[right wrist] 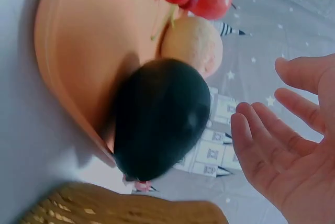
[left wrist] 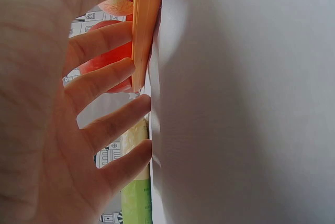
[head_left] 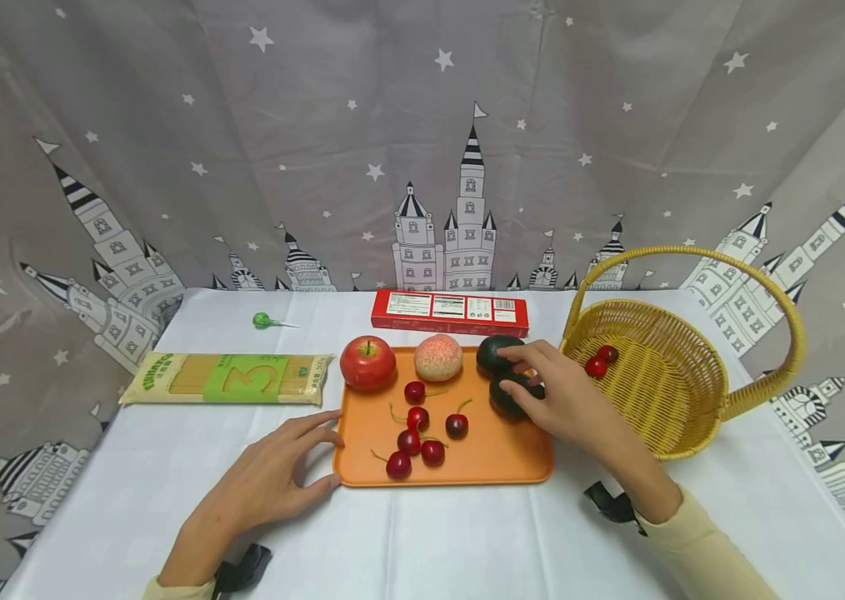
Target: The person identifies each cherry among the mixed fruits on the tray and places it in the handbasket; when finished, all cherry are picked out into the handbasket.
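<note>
An orange tray [head_left: 497,462] holds a red apple [head_left: 367,363], a peach [head_left: 438,358], several dark red cherries [head_left: 456,426] and two dark avocados, one behind [head_left: 496,353] and one in front [head_left: 510,398]. Over the avocados is my right hand [head_left: 568,400]; in the right wrist view its fingers [right wrist: 272,148] are spread apart from the near avocado [right wrist: 162,122], with nothing between them. My left hand [head_left: 265,475] rests at the tray's left edge, thumb and fingertips against the rim, its fingers [left wrist: 107,80] loosely extended in the left wrist view.
A yellow woven basket [head_left: 662,392] with a tall handle stands right of the tray, two cherries [head_left: 602,361] inside. Behind the tray lies a red box [head_left: 448,312]. A pasta packet [head_left: 227,378] and a green lollipop [head_left: 263,320] lie at left.
</note>
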The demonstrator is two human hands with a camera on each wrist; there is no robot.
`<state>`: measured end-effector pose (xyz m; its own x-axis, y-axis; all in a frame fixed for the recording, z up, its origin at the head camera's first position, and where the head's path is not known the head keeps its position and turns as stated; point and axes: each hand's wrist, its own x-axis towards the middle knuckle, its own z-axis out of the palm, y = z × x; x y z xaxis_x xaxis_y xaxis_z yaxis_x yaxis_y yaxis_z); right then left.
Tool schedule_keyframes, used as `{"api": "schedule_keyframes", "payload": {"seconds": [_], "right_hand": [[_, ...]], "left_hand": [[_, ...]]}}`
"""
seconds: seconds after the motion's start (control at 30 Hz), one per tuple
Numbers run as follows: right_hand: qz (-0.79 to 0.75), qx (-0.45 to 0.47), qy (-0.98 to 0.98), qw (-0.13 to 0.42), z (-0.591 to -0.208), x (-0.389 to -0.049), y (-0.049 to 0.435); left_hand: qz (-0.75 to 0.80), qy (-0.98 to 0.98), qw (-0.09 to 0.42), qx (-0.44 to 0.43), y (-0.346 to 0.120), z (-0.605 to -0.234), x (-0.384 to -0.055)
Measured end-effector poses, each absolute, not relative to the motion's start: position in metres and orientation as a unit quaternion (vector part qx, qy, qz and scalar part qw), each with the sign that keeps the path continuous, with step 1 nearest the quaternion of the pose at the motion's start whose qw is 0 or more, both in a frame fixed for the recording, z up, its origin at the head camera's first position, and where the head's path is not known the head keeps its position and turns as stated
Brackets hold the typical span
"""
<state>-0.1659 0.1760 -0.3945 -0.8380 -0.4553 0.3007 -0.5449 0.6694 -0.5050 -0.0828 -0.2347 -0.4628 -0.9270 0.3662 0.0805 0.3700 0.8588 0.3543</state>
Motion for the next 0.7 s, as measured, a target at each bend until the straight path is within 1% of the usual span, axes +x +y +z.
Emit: {"api": "schedule_keyframes", "payload": {"seconds": [0.4, 0.7], "right_hand": [[0.269, 0.301, -0.915, 0.013, -0.412, -0.154, 0.149], [0.242, 0.334, -0.911, -0.016, -0.426, -0.148, 0.141]], "left_hand": [[-0.183, -0.965, 0.005, -0.189, -0.234, -0.463, -0.083], [-0.184, -0.964, 0.008, -0.191, -0.234, -0.465, -0.083]]}}
